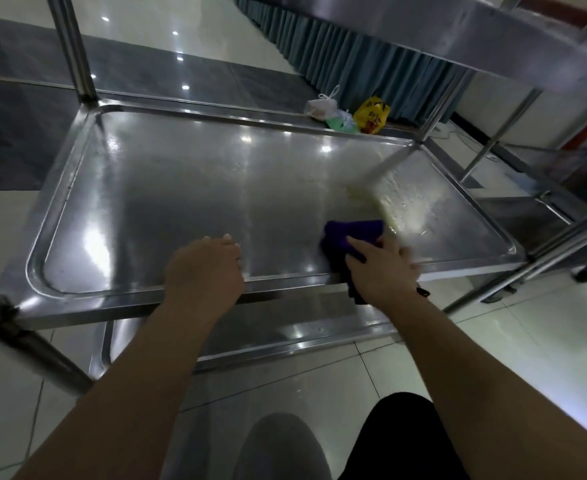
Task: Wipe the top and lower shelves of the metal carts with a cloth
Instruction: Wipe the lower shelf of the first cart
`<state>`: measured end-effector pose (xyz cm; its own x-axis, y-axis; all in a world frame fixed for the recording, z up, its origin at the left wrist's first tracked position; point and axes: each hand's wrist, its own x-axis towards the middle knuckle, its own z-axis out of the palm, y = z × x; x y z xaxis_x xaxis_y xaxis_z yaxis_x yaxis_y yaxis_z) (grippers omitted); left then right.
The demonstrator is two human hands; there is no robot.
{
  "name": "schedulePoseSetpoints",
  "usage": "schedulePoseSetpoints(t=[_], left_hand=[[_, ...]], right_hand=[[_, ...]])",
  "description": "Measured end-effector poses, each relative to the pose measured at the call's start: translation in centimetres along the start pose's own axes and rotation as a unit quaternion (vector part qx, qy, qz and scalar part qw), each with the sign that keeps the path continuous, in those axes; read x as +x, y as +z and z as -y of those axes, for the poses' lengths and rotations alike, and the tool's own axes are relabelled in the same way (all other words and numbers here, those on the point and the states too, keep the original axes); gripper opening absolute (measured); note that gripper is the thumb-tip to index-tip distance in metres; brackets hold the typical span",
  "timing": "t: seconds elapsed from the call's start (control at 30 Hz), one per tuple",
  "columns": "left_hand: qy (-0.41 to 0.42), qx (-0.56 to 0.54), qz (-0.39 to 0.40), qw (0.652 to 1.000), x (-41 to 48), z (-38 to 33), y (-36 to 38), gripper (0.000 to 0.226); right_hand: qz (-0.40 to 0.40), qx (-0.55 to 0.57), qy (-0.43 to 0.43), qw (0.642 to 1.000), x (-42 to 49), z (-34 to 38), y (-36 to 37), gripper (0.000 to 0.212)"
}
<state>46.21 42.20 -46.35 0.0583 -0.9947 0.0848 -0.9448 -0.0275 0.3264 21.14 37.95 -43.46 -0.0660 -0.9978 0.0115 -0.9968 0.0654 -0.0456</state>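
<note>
A dark purple cloth (pixel 354 232), soft and bunched, lies at the near edge of the dished, glossy steel shelf (pixel 181 202) toward its right corner, pressed flat under the right hand (pixel 382 268). The left hand (pixel 204 268) rests loose-fingered on the near rim.

Our right grip (pixel 382 268), a bare hand, presses flat on a purple cloth (pixel 354 230) at the near right of the cart's steel shelf (pixel 77 188), with the cloth's tail drooping over the near rim and a yellowish greasy smear (pixel 399 202) just beyond it. Our left grip (pixel 205 268) rests palm down at the same near rim, apart from the cloth. Below we see the lower shelf (pixel 285 329), and beyond the cart a white plastic bag (pixel 319 107) and a yellow bag (pixel 371 114) sit on the tiled floor (pixel 406 358) near a teal pleated skirt (pixel 354 57).
</note>
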Motion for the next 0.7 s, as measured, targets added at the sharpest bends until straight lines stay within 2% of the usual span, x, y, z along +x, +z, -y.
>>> schedulePoseSetpoints(t=[0.13, 0.2, 0.27, 0.37, 0.43, 0.47, 0.53, 0.63, 0.67, 0.7], left_hand=[[0.006, -0.012, -0.027, 1.000, -0.4, 0.0, -0.1, 0.027], [0.003, -0.030, -0.035, 0.999, -0.5, 0.0, 0.1, 0.029], [-0.008, -0.047, -0.042, 0.998, -0.3, -0.4, 0.4, 0.034], [-0.040, -0.032, -0.047, 0.998, 0.0, -1.4, 0.5, 0.044], [-0.070, 0.029, -0.052, 0.996, 0.1, -2.5, 0.3, 0.042], [-0.085, 0.047, -0.053, 0.994, 0.3, -3.5, 0.3, 0.040], [-0.084, 0.035, -0.054, 0.994, 0.7, -6.1, 1.0, 0.036], [-0.043, 0.002, -0.056, 0.997, 2.0, -10.8, 3.2, 0.039], [-0.040, 0.000, -0.057, 0.998, 2.4, -12.1, 3.8, 0.041], [-0.045, 0.007, -0.059, 0.997, 2.7, -13.0, 4.4, 0.042]], right_hand=[[0.006, 0.044, -0.186, 0.982, -1.5, 1.4, 0.7, 0.042], [0.025, 0.051, -0.197, 0.979, -0.2, -0.8, 0.0, 0.042], [0.020, 0.040, -0.135, 0.990, 1.7, -4.3, -0.2, 0.041], [-0.005, 0.007, 0.049, 0.999, 4.2, -8.3, -0.7, 0.043], [-0.012, -0.034, 0.083, 0.996, 5.1, -8.3, -0.3, 0.046], [-0.018, -0.059, 0.054, 0.997, 5.2, -7.6, -0.1, 0.047], [-0.047, -0.067, -0.070, 0.994, 4.8, -6.3, 0.5, 0.049], [-0.059, -0.010, -0.290, 0.955, 5.0, -7.0, 1.2, 0.049], [-0.043, 0.017, -0.318, 0.947, 6.1, -8.1, 1.0, 0.047], [-0.029, 0.036, -0.310, 0.950, 7.6, -9.5, 0.8, 0.044]])
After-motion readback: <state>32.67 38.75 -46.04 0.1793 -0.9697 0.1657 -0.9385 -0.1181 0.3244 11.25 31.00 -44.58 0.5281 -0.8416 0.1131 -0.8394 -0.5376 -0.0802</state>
